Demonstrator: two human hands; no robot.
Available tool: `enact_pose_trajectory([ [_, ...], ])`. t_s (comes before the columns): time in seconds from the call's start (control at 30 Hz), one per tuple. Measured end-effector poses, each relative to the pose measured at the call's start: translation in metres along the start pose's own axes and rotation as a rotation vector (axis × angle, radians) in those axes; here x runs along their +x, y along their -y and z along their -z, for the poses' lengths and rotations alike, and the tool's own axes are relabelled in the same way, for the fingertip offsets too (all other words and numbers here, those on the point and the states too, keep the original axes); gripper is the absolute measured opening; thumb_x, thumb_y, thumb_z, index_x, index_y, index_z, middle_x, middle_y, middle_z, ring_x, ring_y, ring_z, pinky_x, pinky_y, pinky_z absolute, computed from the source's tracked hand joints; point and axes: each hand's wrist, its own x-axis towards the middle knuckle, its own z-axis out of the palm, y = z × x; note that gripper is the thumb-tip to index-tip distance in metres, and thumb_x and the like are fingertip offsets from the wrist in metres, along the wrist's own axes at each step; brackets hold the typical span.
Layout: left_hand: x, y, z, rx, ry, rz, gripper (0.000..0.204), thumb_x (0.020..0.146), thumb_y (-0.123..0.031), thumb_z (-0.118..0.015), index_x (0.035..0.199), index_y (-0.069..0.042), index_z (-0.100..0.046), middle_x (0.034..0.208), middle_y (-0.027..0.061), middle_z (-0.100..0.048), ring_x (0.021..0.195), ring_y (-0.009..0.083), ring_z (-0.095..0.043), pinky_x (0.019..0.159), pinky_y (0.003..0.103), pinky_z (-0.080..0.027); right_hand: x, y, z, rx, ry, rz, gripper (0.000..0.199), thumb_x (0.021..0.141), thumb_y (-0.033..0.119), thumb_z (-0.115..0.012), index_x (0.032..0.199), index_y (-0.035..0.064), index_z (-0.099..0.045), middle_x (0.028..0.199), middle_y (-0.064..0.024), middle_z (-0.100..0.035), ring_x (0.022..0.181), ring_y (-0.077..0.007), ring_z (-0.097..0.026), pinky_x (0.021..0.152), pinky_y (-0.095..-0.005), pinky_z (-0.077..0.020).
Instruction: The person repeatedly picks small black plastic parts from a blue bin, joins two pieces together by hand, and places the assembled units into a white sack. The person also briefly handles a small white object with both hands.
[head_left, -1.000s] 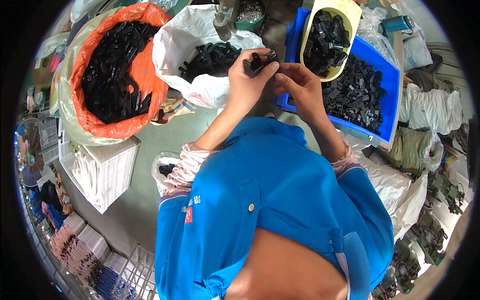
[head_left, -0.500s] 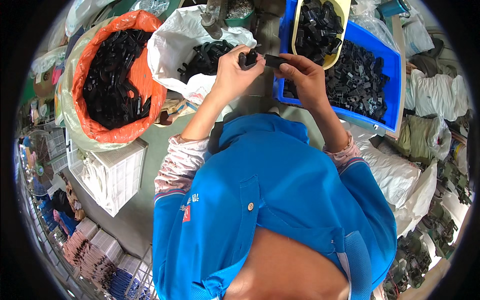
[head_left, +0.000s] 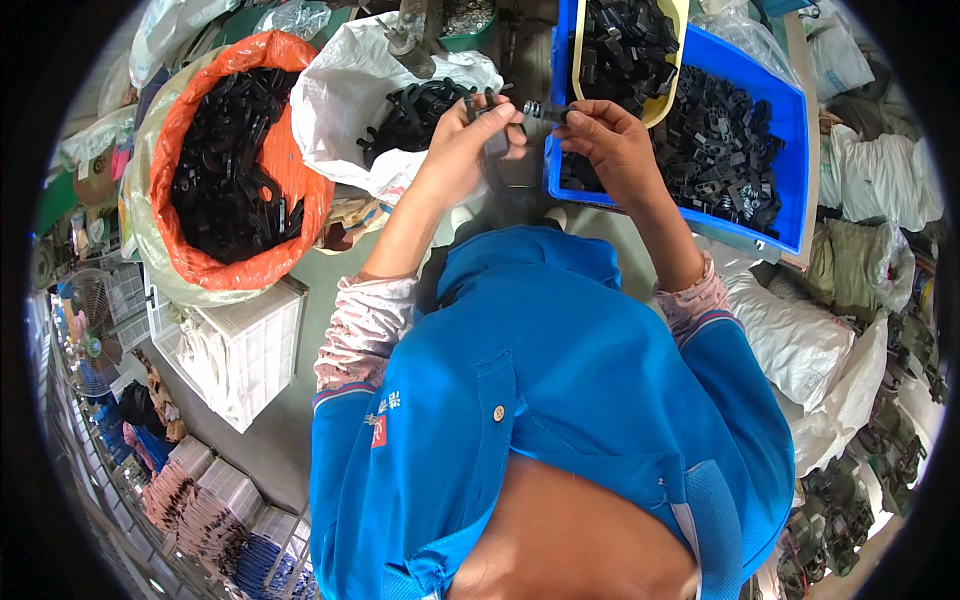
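Note:
My left hand [head_left: 458,150] is closed around a dark curved plastic part [head_left: 495,142], whose lower end is smeared by motion. Opposite it, my right hand [head_left: 622,150] pinches a small black plastic piece [head_left: 556,113] between thumb and fingers. A shiny coil spring [head_left: 535,109] shows at that piece's left end, close to my left fingertips. Behind my left hand stands a white sack [head_left: 335,95] with black curved parts [head_left: 410,118] inside. A blue bin [head_left: 795,170] of small black pieces [head_left: 715,150] lies beyond and right of my right hand.
An orange-lined sack [head_left: 315,190] of black parts stands at the left, beside a white plastic crate [head_left: 265,350]. A yellow tray [head_left: 661,108] of black parts rests over the blue bin. Behind the hands are a metal spindle-like fixture [head_left: 408,45] and a green container [head_left: 468,40].
My left hand has turned, and the part in it now hangs lower. The spring at the end of the right hand's piece now shows clearly. The hands remain close together.

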Motion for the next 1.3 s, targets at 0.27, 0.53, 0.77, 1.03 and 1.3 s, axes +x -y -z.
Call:
enact_pose_trajectory([
  [0.27,-0.018,-0.007,-0.015,0.141,0.150,0.120,0.036,0.094,-0.011,-0.059,0.128,-0.002,-0.051,0.112,0.0141,-0.059,0.099,0.0243,-0.065,0.074,0.042,-0.061,0.004,0.033,0.015,0.040,0.111,0.093,0.032,0.095,0.012,-0.061,0.123,-0.0031,-0.059,0.103,-0.0091,-0.068,0.090,-0.0144,-0.065,0.082,-0.0274,-0.0541],
  [0.53,-0.017,0.005,-0.020,0.342,0.100,0.107,0.036,0.093,-0.015,-0.064,0.126,-0.004,-0.056,0.117,0.0110,-0.066,0.093,0.0200,-0.069,0.067,0.027,-0.055,0.005,0.042,0.012,-0.263,0.096,0.169,0.022,0.093,0.014,-0.065,0.110,-0.0012,-0.065,0.095,-0.0047,-0.067,0.084,-0.0109,-0.064,0.080,-0.0253,-0.0532],
  [0.77,-0.014,0.008,-0.021,0.312,0.148,0.139,0.036,0.093,-0.015,-0.064,0.127,-0.005,-0.055,0.120,0.0126,-0.065,0.097,0.0214,-0.069,0.070,0.028,-0.054,0.011,0.044,0.017,-0.408,0.136,0.158,0.026,0.090,0.016,-0.068,0.109,-0.0009,-0.065,0.095,-0.0049,-0.067,0.084,-0.0111,-0.063,0.078,-0.0262,-0.0528],
  [1.03,-0.011,0.008,-0.026,0.289,0.169,0.160,0.036,0.093,-0.014,-0.064,0.127,-0.006,-0.054,0.119,0.0143,-0.065,0.097,0.0228,-0.068,0.068,0.030,-0.054,0.018,0.056,0.019,-0.465,0.198,0.141,0.027,0.091,0.017,-0.068,0.110,-0.0016,-0.065,0.094,-0.0053,-0.067,0.084,-0.0119,-0.064,0.080,-0.0269,-0.0524],
  [1.3,-0.007,0.012,-0.026,0.250,0.180,0.142,0.033,0.094,-0.014,-0.063,0.124,-0.005,-0.055,0.117,0.0135,-0.066,0.096,0.0233,-0.068,0.067,0.030,-0.053,0.023,0.054,0.017,-0.434,0.209,0.130,0.027,0.087,0.016,-0.071,0.105,-0.0037,-0.067,0.093,-0.0094,-0.068,0.084,-0.0141,-0.064,0.073,-0.0270,-0.0522],
])
